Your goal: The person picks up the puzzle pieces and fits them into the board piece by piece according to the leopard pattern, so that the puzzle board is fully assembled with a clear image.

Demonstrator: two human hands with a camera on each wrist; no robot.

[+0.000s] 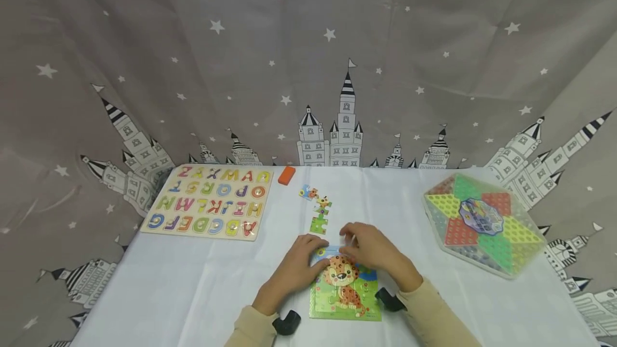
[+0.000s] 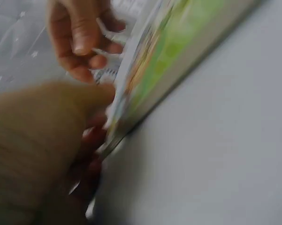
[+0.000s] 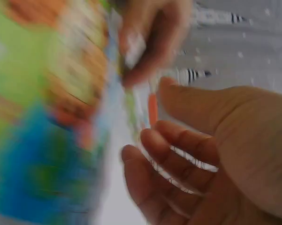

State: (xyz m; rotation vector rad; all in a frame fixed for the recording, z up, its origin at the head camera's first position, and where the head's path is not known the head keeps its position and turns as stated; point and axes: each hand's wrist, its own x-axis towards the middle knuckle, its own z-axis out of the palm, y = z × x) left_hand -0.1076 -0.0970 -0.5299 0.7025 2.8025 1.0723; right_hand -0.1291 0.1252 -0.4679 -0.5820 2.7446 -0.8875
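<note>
A jigsaw puzzle (image 1: 344, 288) with a spotted cub on a green and blue ground lies before me in a thin tray. My left hand (image 1: 300, 264) grips its upper left edge, the thumb on the picture side; in the left wrist view the fingers of that hand (image 2: 91, 140) reach around the edge. Over the upper right part of the puzzle hovers my right hand (image 1: 371, 248). Its fingers are loosely bent, and the right wrist view shows nothing held in this hand (image 3: 192, 140). Both wrist views are blurred.
Loose jigsaw pieces (image 1: 318, 224) lie just beyond the puzzle, and an orange block (image 1: 286, 175) sits farther back. To the left is a wooden alphabet board (image 1: 228, 200). A hexagonal Chinese checkers set (image 1: 445, 197) lies on the right. A castle-print curtain (image 1: 270, 84) hangs behind the white-covered table (image 1: 202, 283).
</note>
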